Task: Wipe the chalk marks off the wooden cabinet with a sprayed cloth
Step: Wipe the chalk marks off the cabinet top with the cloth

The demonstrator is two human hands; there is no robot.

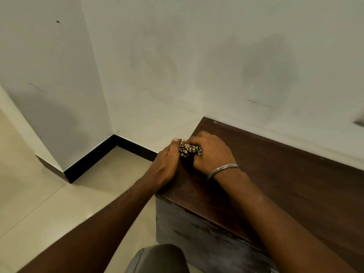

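Where the top of the wooden cabinet (285, 184) meets its left edge, near the far left corner, a bunched striped cloth (189, 150) lies pressed on the dark brown surface between both hands. The right hand (211, 152) covers it from the right, fingers curled down over the fabric and clutching it, with a silver bangle (222, 170) round the wrist. The left hand (164, 166) sits at the very left edge of the top, its thumb laid against the cloth's left end. Its other fingers are tucked out of sight, so the grasp reads as a pinch on that end. Both forearms reach in from the lower part of the view.

The cabinet's front face shows pale, smeary grey streaks, and its back edge runs along a white wall (197, 56) that carries faint dark smudges. To the left of the cabinet lies a beige tiled floor (49, 203), bordered by black skirting (94, 156) at the wall corner. A grey-clad knee (157, 259) shows at the bottom edge.
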